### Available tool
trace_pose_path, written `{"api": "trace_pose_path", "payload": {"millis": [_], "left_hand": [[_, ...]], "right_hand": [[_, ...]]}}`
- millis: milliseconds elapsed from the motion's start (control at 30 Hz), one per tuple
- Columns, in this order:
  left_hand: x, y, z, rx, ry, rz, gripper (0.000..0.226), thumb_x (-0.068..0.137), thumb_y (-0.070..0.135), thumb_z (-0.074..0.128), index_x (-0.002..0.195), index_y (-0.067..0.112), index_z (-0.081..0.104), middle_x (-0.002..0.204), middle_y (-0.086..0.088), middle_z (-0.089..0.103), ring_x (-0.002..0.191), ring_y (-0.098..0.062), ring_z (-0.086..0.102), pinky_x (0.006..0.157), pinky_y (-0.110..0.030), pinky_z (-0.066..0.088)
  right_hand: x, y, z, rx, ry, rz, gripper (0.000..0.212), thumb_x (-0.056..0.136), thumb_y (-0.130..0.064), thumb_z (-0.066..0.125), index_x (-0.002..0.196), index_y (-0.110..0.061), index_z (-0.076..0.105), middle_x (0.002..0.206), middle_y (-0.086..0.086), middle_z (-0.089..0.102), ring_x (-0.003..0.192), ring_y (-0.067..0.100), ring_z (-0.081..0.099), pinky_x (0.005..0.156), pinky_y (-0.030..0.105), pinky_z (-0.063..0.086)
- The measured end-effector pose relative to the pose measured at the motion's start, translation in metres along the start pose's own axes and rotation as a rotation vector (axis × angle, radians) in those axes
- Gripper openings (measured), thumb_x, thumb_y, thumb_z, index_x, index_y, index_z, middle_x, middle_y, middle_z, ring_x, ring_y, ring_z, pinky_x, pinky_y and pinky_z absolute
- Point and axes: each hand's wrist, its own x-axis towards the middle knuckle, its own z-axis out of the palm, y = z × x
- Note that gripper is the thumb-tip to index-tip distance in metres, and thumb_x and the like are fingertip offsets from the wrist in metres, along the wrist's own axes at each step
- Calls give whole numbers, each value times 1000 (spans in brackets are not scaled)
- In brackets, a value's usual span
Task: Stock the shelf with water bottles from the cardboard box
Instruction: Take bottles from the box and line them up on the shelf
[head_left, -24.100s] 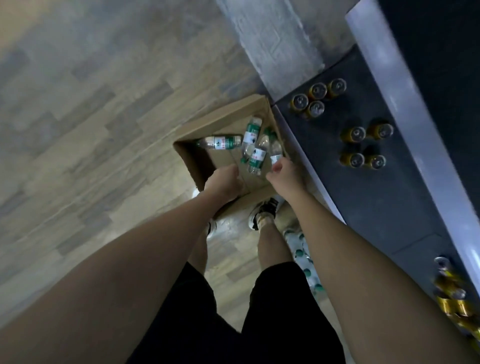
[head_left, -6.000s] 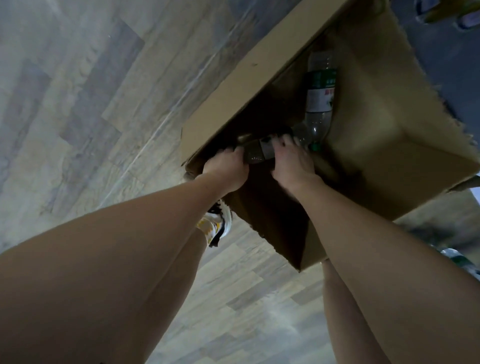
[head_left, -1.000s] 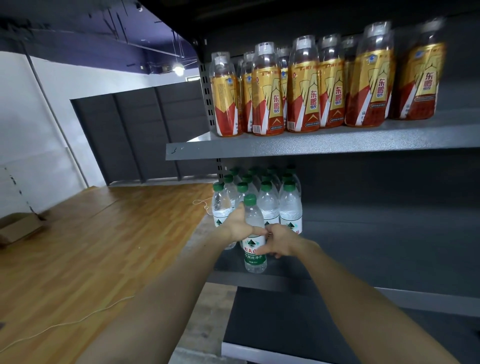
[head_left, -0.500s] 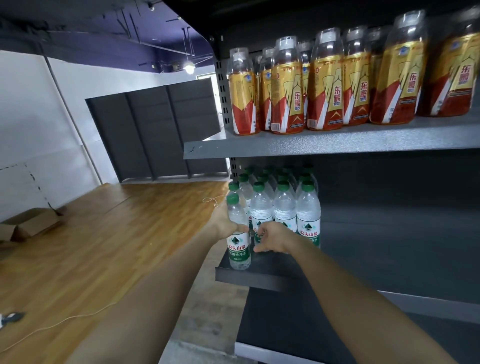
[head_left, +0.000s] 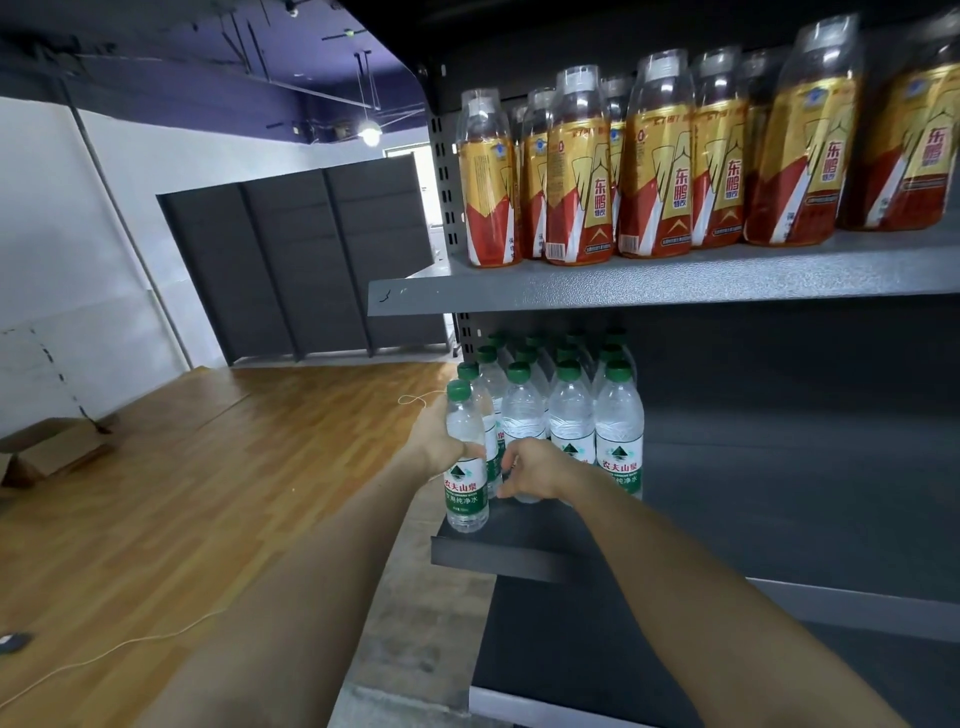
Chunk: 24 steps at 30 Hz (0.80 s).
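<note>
Water bottle with a green cap stands upright at the front left corner of the middle shelf, and the left hand is wrapped around its body above the label. Judging by the clear fill, it is full and fairly heavy for its size; the thin plastic wall probably gives under a hard squeeze, so the mid-body grip above the label looks sound, and the smooth label could slip.

Head view only: the right hand curls its fingers against the lower part of a stocked bottle just beside the held one; whether it grips that bottle or merely steadies it I cannot tell. The stocked water bottles stand in close rows just behind and to the right, touching or nearly so, and a careless push could topple them. The upper shelf overhangs with red-and-gold drink bottles, limiting headroom. A cardboard box lies well apart on the wooden floor.
</note>
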Motion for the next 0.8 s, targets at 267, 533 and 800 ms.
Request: {"api": "trace_pose_path", "payload": {"millis": [267,533,800], "left_hand": [[3,-4,-2,-34,-29,45,79,65,-2,85,129,24,47,118,0,62,110,-22,59,84,-32,50],[0,-5,1,142,-17,50,85,75,13,83,141,14,30,119,3,45,111,-17,44,91,-29,37],[3,-14,2,165,40,55,80,77,24,82,139,23,33,140,-1,49,126,-25,48,100,-39,43]], "right_hand": [[-2,-6,5,-56,3,-4,39,77,-39,80,101,-15,61,85,1,62,76,18,57,72,33,46],[-6,-19,31,-369,116,-25,51,91,-64,50,101,-15,60,102,2,65,95,23,61,83,39,47],[-3,-11,46,-409,187,44,55,97,-63,35,102,-15,59,102,5,66,97,27,62,76,40,45]]}}
